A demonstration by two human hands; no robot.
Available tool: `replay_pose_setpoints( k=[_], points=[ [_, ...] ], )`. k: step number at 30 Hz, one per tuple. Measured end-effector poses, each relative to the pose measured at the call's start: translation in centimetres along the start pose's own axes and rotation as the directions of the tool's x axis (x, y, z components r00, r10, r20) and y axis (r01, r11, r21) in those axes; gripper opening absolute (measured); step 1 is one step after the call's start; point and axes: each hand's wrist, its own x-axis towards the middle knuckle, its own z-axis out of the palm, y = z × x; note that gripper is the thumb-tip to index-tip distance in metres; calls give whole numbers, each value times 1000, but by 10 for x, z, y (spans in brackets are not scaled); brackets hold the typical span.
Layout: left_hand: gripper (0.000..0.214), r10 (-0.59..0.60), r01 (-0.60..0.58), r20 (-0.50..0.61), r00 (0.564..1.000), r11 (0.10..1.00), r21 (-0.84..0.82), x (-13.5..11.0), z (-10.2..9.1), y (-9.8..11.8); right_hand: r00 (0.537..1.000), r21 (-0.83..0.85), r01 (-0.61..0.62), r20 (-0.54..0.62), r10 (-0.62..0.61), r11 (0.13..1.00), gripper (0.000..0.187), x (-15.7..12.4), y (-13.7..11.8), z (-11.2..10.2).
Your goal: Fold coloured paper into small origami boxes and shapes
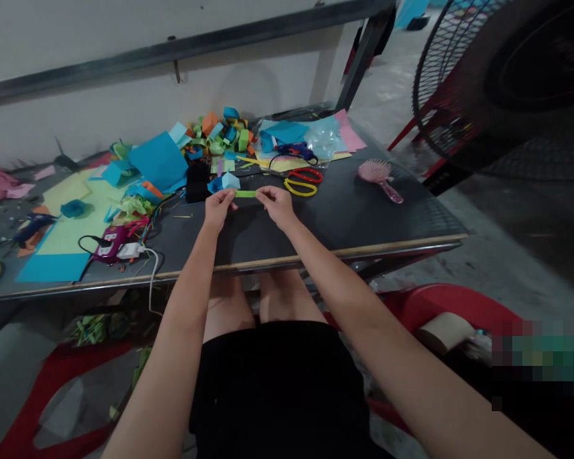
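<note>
A short strip of green paper (245, 194) is stretched level between my two hands, just over the dark tabletop. My left hand (220, 206) pinches its left end between thumb and fingers. Its right end is pinched by my right hand (275, 203). Right behind the strip lies a small folded piece of light blue paper (230, 181). Scissors with one red and one yellow handle (302, 186) rest just beyond my right hand. A black object (198, 182) lies beyond my left hand.
Cut paper pieces (220, 134) are heaped at the back. A purple power strip (111, 244) with cables sits left, near the table edge (249, 262). A glue gun (294, 152) lies behind the scissors, a pink hairbrush (377, 175) to the right. A large fan (507, 83) stands beyond.
</note>
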Motion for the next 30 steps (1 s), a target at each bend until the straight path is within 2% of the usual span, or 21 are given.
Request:
replay_pose_setpoints(
  k=[7, 11, 24, 30],
  points=[
    [18, 15, -15, 1, 1000, 1000, -3, -2, 2, 3, 1000, -35, 15, -14, -16, 999, 42, -1, -1, 0],
    [20, 21, -21, -10, 1000, 1000, -10, -2, 2, 2, 1000, -30, -16, -22, 15, 999, 41, 1, 2, 2],
    [21, 6, -4, -46, 999, 999, 48, -4, 3, 4, 999, -62, -10, 42, 13, 998, 32, 0, -1, 0],
    [28, 14, -12, -55, 998, 999, 51, -3, 3, 4, 1000, -59, -2, 23, 4, 998, 38, -1, -2, -1]
  ],
)
